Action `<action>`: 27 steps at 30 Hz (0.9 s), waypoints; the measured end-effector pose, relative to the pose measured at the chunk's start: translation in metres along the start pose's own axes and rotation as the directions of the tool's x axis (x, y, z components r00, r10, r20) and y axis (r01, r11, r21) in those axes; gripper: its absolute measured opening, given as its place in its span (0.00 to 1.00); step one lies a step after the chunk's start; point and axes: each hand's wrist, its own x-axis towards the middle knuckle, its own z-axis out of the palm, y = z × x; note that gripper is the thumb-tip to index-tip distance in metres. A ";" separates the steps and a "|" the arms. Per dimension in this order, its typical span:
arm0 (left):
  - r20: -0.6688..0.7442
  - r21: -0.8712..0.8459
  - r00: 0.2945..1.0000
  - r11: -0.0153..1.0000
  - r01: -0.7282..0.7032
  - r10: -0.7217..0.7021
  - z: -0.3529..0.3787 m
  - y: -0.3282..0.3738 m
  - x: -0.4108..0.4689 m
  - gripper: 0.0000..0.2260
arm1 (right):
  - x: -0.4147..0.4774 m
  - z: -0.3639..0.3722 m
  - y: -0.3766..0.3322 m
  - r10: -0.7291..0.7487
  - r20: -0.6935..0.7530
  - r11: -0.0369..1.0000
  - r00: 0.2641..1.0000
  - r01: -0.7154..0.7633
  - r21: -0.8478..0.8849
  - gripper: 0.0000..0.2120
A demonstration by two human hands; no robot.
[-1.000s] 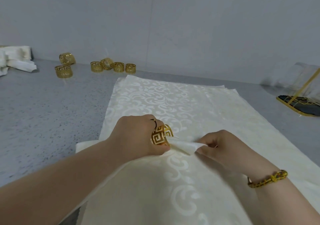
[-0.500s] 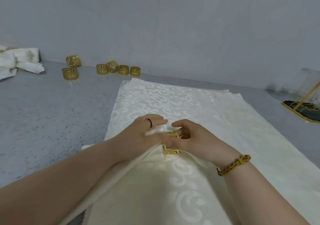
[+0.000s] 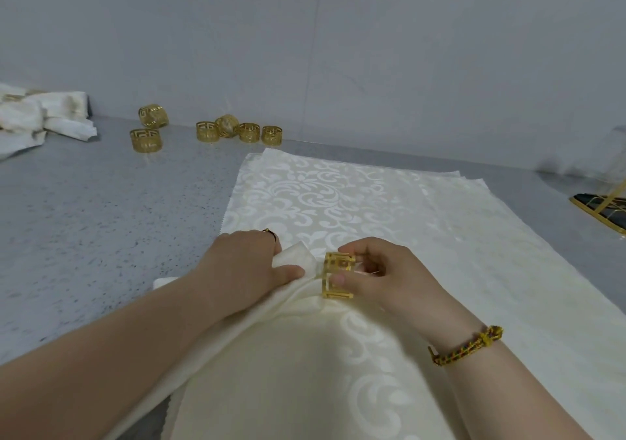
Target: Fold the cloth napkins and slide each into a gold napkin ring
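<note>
Grey counter (image 3: 84,236), cloths (image 3: 338,202) spread. My left hand (image 3: 244,267) pinched the gathered napkin (image 3: 298,258), tip pointing right at the gold ring (image 3: 337,275) (touching it), which my right hand (image 3: 382,277) gripped; napkin's length trailed back-left.

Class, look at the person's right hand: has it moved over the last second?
Yes. Against the loose rings at the back, the right hand has shifted left and now grips the gold napkin ring.

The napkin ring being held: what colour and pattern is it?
Gold with a cut-out Greek-key fret; the napkin ring shows best in the head view.
</note>
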 end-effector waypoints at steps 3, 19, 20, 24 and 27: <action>-0.082 -0.094 0.996 0.995 -0.037 0.029 0.004 0.000 -0.005 0.12 | -0.001 0.001 -0.001 -0.024 -0.014 0.999 1.000 0.023 -0.022 0.13; -0.277 -0.804 0.938 0.585 -0.107 -0.208 -0.002 0.002 -0.013 0.11 | 0.002 0.013 -0.004 0.042 -0.036 0.848 0.998 -0.017 0.530 0.14; -0.281 -0.826 0.933 0.552 -0.115 -0.226 -0.003 0.001 -0.012 0.11 | 0.002 0.014 -0.004 0.044 0.004 0.818 0.999 -0.039 0.574 0.14; -0.264 -0.876 0.924 0.469 -0.110 -0.276 -0.007 -0.001 -0.011 0.09 | 0.002 0.011 -0.005 0.013 0.087 0.760 0.996 -0.066 0.647 0.21; -0.235 -0.890 0.937 0.444 -0.100 -0.260 -0.008 0.000 -0.012 0.09 | 0.003 0.011 -0.004 -0.002 0.047 0.723 0.999 -0.032 0.690 0.24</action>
